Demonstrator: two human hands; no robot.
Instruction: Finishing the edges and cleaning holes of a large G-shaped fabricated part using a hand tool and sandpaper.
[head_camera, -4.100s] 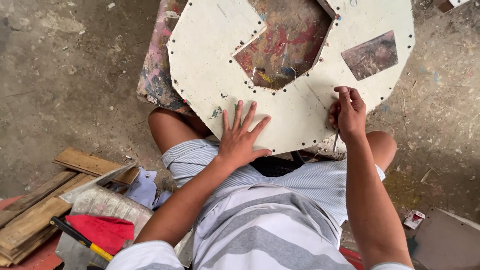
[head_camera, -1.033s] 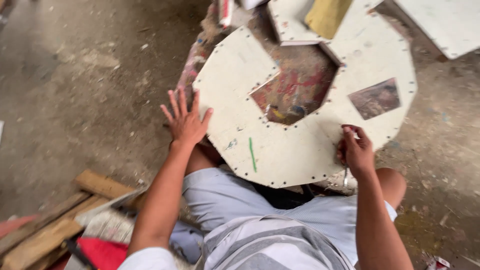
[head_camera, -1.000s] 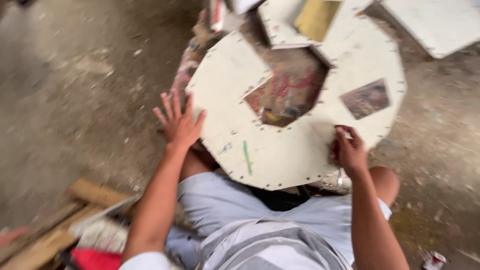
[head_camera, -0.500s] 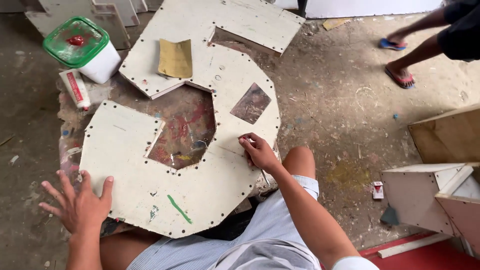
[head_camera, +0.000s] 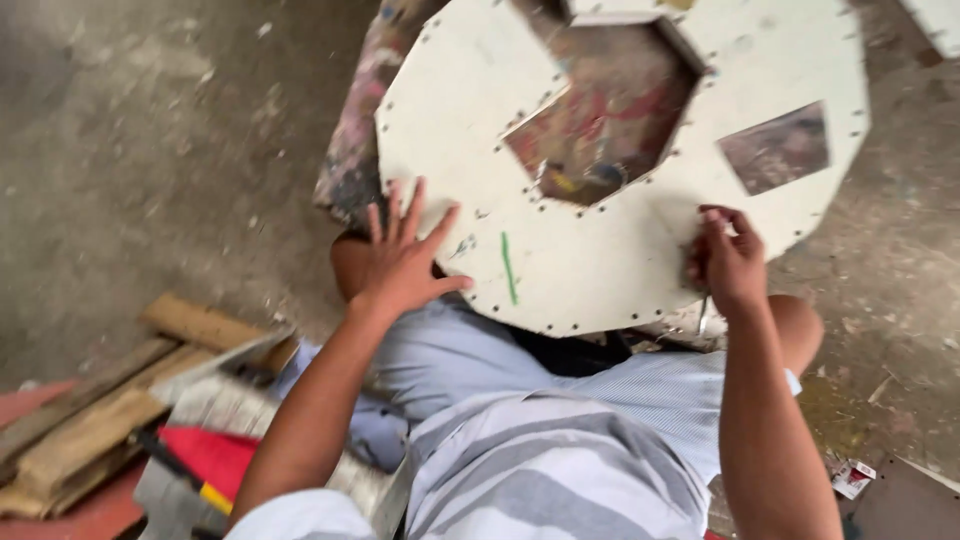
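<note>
White round board (head_camera: 610, 200) lying across the lap, edge studded with nails — left hand (head_camera: 405, 262) spread flat, pressing its rim; right hand (head_camera: 730, 265) pinched shut near the edge, contents hard to tell. Probably needing steady pressure while working round the rim.

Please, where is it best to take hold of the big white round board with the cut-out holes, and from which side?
Probably at its near rim, from the person's own side. The white round board lies flat and wide, so two hands spread apart would steady it: the left hand already rests on the lower-left edge and the right hand on the lower-right. The angular centre hole looks like another possible hold.
</note>
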